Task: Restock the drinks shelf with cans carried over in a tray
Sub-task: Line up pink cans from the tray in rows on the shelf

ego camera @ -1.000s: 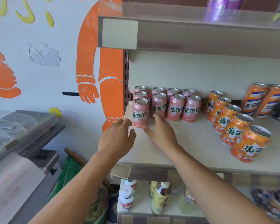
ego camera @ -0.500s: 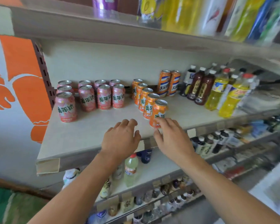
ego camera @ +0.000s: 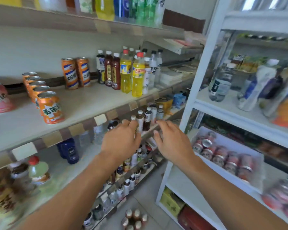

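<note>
Cans blurry; hands empty, outstretched.

At nine o'clock we see a pale back wall behind tiered beige shelving — its front edges carry tan price strips. At three o'clock stands a white rack. At six o'clock, grey floor tiles — bright, even light throughout.
</note>
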